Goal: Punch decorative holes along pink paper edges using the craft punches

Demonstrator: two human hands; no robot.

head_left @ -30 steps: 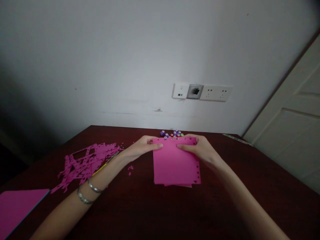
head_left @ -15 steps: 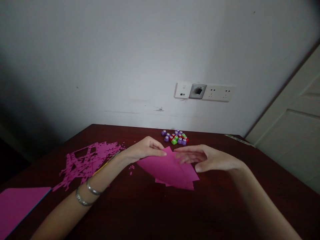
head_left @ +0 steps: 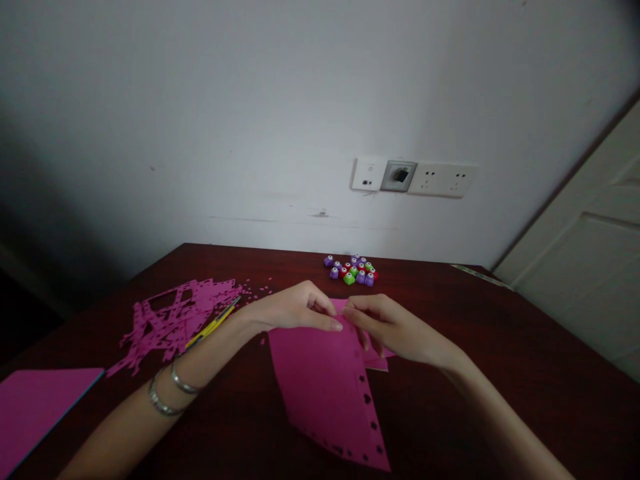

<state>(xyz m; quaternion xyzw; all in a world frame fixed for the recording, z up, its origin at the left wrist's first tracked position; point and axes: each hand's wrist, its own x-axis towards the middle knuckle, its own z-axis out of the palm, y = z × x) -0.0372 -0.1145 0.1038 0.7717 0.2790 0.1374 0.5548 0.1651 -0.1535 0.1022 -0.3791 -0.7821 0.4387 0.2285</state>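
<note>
A pink paper sheet (head_left: 320, 380) hangs toward me, with small star and heart holes punched along its right and lower edges. My left hand (head_left: 307, 308) pinches its upper edge between thumb and fingers. Close beside it, my right hand (head_left: 385, 323) is closed at the same edge, thumb and forefinger together on the paper. More pink paper (head_left: 377, 363) lies behind the sheet, mostly hidden by it and by my right hand. Two silver bangles (head_left: 167, 400) circle my left wrist.
Punched pink paper strips (head_left: 180, 320) and tiny cut-outs lie in a heap at left, beside a yellow cutter (head_left: 213, 327). Pink sheets (head_left: 40, 407) are at the near left. Several small colored craft punches (head_left: 353, 271) stand near the wall, below sockets (head_left: 443, 180).
A sheet with punched edges now hangs down toward me from my hands. My right hand has moved left and closed from open fingers onto the paper's edge.
</note>
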